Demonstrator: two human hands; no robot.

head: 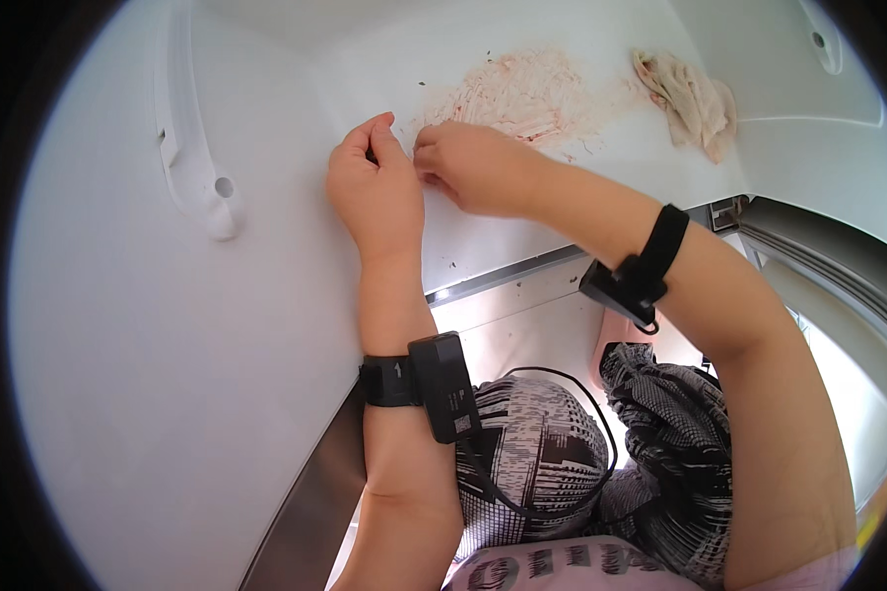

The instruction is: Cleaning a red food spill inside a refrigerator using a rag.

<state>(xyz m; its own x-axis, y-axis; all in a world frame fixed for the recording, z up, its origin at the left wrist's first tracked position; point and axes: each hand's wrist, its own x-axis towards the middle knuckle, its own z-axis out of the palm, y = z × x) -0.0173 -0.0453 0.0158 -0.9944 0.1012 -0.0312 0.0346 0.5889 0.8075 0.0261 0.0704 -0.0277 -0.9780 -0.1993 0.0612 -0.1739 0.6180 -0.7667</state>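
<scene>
Both of my hands are inside a white plastic-lined cabinet, which looks like a refrigerator compartment. My left hand [375, 177] is curled, its thumb against the bent fingers; a small dark spot shows in the gap, and I cannot tell if anything is held. Close beside it, my right hand [477, 166] has its fingers bent, palm down, and the fingertips are partly hidden. A reddish smear [514, 92] spreads over the white floor just beyond my right hand. Farther right lies a crumpled, stained off-white cloth [687, 103], apart from both hands.
Molded white rails [192, 170] run along the left wall, with another rail [824, 41] at right. A metal edge strip [510, 273] borders the compartment floor. Dark specks [422, 83] dot the surface. My forearms bear black strapped devices [447, 388]; a black cable [613, 436] loops over my patterned trousers.
</scene>
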